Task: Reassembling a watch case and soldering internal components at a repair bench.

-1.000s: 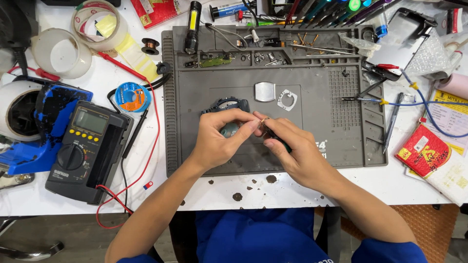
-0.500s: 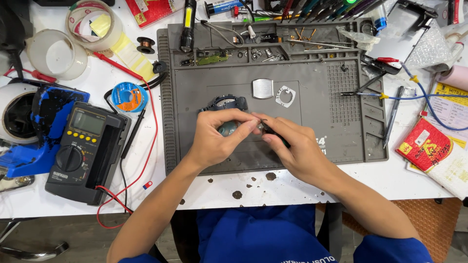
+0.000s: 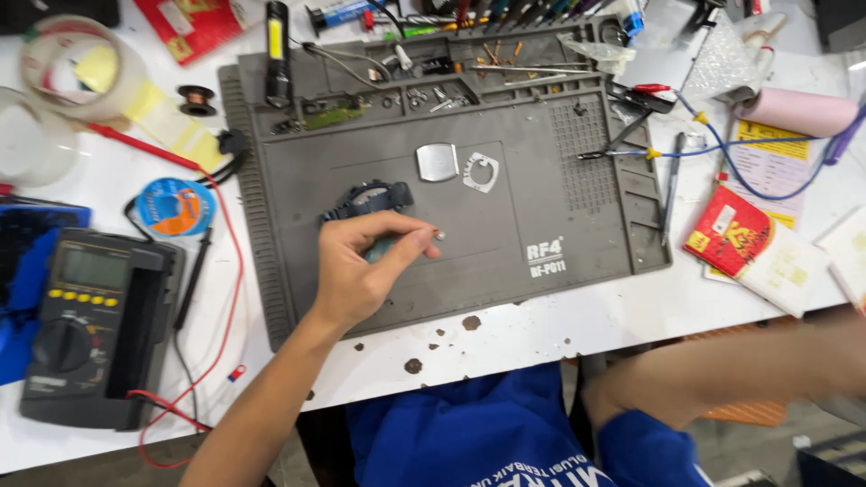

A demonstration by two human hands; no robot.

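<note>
- The watch case [image 3: 368, 200] lies on the mat [image 3: 505, 271], just behind the fingers [image 3: 410, 242].
- The meter [image 3: 86, 325] sits on the table [image 3: 541, 334], far left of them.

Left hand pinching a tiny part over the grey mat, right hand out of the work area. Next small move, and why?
Probably bring the right arm back over the grey silicone work mat. The left hand pinches a tiny silver part at its fingertips beside the dark watch case, and the right hand itself is out of view.
</note>
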